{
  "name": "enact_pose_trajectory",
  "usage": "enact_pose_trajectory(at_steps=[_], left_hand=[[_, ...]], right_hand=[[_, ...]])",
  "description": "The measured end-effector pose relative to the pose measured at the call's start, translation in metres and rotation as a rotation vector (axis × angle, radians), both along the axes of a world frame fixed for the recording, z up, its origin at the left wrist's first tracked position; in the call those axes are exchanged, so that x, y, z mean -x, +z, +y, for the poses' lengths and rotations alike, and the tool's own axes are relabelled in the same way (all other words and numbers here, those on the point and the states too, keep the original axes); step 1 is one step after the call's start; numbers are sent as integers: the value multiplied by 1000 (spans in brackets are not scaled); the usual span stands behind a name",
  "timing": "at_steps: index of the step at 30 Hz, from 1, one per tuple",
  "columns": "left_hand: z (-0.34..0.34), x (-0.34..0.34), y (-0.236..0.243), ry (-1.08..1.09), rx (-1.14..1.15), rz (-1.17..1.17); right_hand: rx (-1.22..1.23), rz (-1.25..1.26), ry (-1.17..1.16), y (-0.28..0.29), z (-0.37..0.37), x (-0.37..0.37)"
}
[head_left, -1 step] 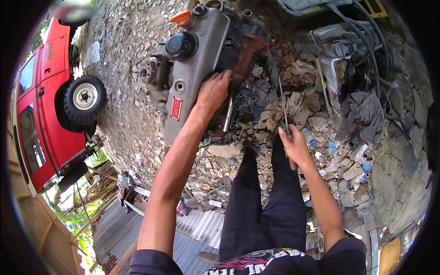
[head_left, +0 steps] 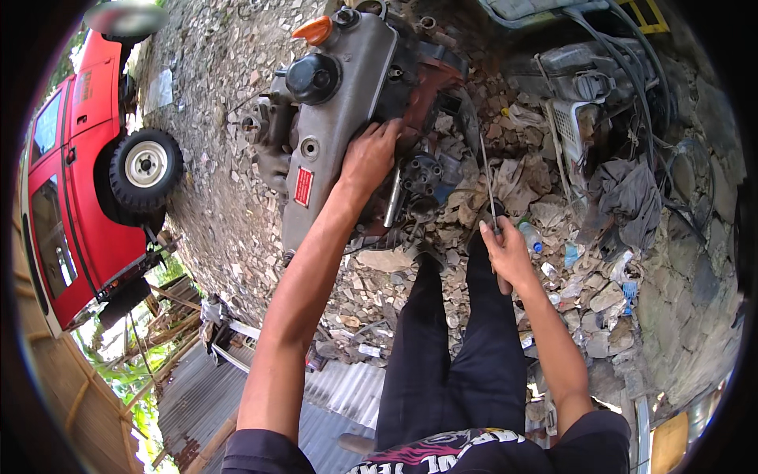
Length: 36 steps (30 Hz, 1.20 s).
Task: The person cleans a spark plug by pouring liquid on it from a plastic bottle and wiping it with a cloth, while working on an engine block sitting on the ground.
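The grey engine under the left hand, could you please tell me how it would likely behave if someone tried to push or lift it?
The grey engine looks like a bulky cast-metal block, so it is probably very heavy and would barely shift under a push from the left hand. It rests on loose rubble, so it might rock rather than slide. Its surfaces look grimy, so a bare-handed hold could be slippery.

Red truck (head_left: 67, 182), rubble (head_left: 553, 213), rags (head_left: 628, 197)

My left hand (head_left: 369, 158) reaches up to frame centre, fingers (head_left: 387, 133) spread flat; my right hand (head_left: 505, 251) sits centre-right, curled into a grip.
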<state>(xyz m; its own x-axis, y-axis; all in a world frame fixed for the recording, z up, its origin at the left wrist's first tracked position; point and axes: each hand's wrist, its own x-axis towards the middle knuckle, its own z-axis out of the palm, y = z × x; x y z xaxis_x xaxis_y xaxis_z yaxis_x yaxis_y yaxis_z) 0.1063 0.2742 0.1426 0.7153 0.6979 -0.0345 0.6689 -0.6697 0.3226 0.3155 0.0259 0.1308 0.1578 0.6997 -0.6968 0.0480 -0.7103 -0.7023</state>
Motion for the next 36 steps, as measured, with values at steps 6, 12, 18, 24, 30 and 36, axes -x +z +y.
enact_pose_trajectory(at_steps=[6, 12, 18, 24, 30, 36], left_hand=[[-10, -19, -10, -51, -142, -81], [-18, -13, -5, 185, -130, -239], [-34, -7, -23, 440, -107, -366], [-37, -9, -31, 425, -159, -384], [-29, -12, -26, 336, -155, -322], [-34, -11, -27, 496, -107, -428]], right_hand=[[-16, -22, 45, -5, -1, -1], [-58, -54, 17, -7, 11, -12], [-21, 31, -59, 8, 44, -7], [-116, -6, -40, 13, 91, 5], [-205, 12, -72, 13, 123, 14], [-195, 29, -135, 1, 125, 16]])
